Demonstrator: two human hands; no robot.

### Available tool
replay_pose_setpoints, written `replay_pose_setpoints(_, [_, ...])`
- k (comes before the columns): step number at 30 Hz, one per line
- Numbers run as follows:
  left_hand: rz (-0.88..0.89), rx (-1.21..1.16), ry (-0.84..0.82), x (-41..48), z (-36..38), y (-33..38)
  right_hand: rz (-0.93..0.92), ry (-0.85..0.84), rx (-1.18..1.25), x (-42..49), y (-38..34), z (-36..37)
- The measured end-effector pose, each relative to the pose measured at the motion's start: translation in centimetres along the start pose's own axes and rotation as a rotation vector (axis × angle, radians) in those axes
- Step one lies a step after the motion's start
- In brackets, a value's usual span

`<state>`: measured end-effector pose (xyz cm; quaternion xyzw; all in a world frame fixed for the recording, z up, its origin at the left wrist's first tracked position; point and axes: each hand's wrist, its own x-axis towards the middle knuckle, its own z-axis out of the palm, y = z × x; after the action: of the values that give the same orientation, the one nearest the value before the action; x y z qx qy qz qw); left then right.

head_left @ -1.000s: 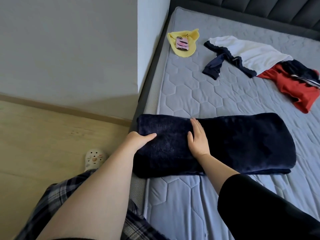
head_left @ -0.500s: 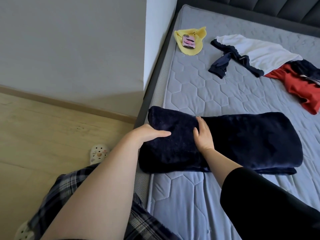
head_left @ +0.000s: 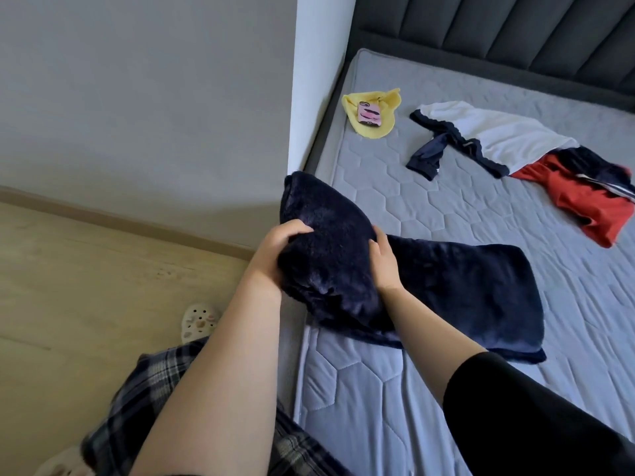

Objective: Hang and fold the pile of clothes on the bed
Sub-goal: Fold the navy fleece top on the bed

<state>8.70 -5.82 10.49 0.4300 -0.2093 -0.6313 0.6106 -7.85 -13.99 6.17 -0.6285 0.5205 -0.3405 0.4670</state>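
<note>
A dark navy fleece garment (head_left: 446, 290) lies folded lengthwise near the left edge of the grey quilted mattress (head_left: 395, 400). Its left end is raised off the bed. My left hand (head_left: 275, 255) grips that raised end from the left side, fingers curled over the top. My right hand (head_left: 383, 262) holds the fleece on the right side of the raised part, fingers wrapped into the fabric. Farther back lie a white top with navy trim (head_left: 494, 135), a red garment (head_left: 591, 204) and a small navy piece (head_left: 427, 156).
A yellow cloth (head_left: 374, 125) with a pink phone (head_left: 369, 114) on it sits at the mattress's far left corner. A grey wall corner (head_left: 319, 80) meets the bed frame. The padded headboard (head_left: 498, 32) runs along the back. Wooden floor (head_left: 86, 286) and a white clog (head_left: 199, 319) are at left.
Both hands went from lying on the flat fleece to gripping its left end, which has been lifted up off the mattress. The camera view has tilted up slightly.
</note>
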Motion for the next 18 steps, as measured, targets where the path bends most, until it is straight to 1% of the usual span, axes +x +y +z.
replay_pose_setpoints(2, [0.113, -0.041, 0.035, -0.7, -1.0, 1.7, -0.005, -0.043, 0.044, 0.1, -1.9, 2.9])
replay_pose_setpoints(5, [0.190, -0.021, 0.133, -1.8, -3.3, 3.9, 0.015, -0.127, 0.076, -0.1, -4.2, 7.7])
replay_pose_setpoints(7, [0.238, -0.023, 0.205, -2.2, -5.0, 4.3, 0.079, -0.198, 0.118, -0.3, -4.9, 9.9])
replay_pose_setpoints(9, [0.266, -0.044, 0.265, -2.4, -6.2, 4.0, 0.159, -0.238, 0.160, -0.6, -5.0, 10.2])
replay_pose_setpoints(11, [0.252, -0.072, 0.264, -2.2, -6.9, 3.7, 0.199, -0.234, 0.190, -1.1, -4.9, 9.2])
replay_pose_setpoints(13, [0.247, -0.054, 0.237, -2.3, -7.0, 3.7, 0.197, -0.134, 0.183, -1.5, -4.9, 7.6])
replay_pose_setpoints(14, [0.254, -0.038, 0.224, -2.1, -7.1, 3.7, 0.216, -0.095, 0.238, -1.8, -4.7, 6.9])
replay_pose_setpoints(15, [0.263, -0.002, 0.204, -2.0, -7.0, 3.7, 0.269, -0.096, 0.336, -2.7, -4.5, 6.3])
replay_pose_setpoints(16, [0.261, 0.054, 0.178, -1.8, -6.7, 3.7, 0.331, -0.145, 0.423, -3.2, -4.0, 5.8])
replay_pose_setpoints(18, [0.222, 0.188, 0.150, -1.3, -5.3, 3.3, 0.310, -0.236, 0.302, -4.7, -3.3, 5.4])
